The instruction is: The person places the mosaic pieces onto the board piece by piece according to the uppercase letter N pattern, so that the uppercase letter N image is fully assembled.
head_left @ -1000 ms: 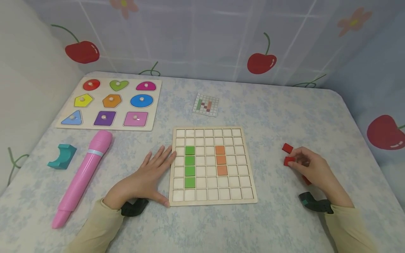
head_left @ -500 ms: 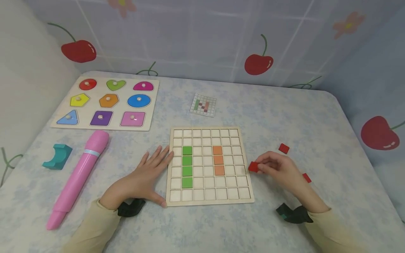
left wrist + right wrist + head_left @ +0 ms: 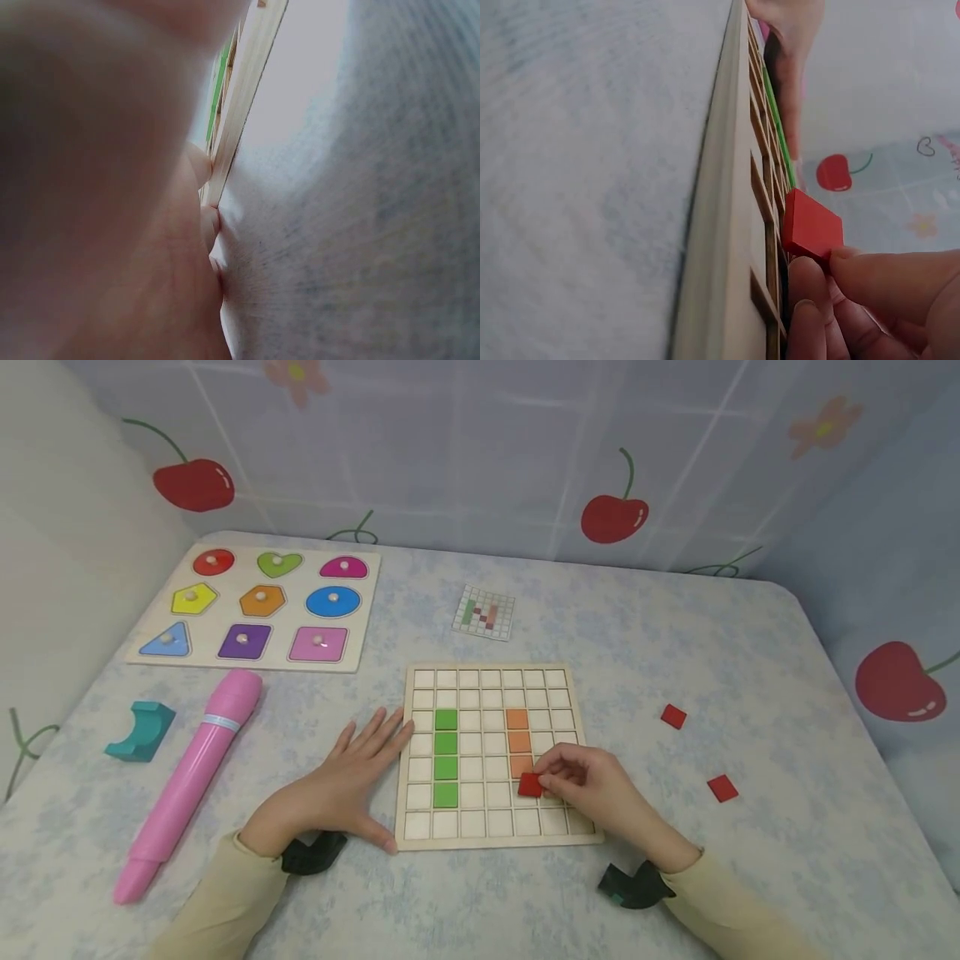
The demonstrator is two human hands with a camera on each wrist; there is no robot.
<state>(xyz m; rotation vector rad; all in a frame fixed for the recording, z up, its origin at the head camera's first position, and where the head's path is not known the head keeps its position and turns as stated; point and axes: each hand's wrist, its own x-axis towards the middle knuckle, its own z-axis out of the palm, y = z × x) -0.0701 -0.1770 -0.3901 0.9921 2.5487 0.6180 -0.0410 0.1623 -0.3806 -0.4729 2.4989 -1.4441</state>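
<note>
A wooden grid board [image 3: 483, 842] lies on the table, with a column of green tiles [image 3: 446, 743] and a shorter column of orange tiles [image 3: 518, 742] in its cells. My right hand [image 3: 600, 785] pinches a red square tile [image 3: 529, 785] between thumb and fingertips, over the cell just below the orange column. In the right wrist view the red tile [image 3: 814, 226] is tilted above the board's slats. My left hand [image 3: 345, 781] rests spread at the board's left edge, fingertips and thumb touching the frame. Two more red tiles [image 3: 673, 717] lie on the table to the right.
A small printed pattern card [image 3: 484, 612] lies behind the board. At the back left is a knobbed shape puzzle [image 3: 367, 635]. A pink toy microphone [image 3: 191, 785] and a teal curved block [image 3: 142, 732] lie left of the left hand.
My right hand has picked up one red tile from the table at right and carried it left to above the board. The left hand has stayed at the board's edge.
</note>
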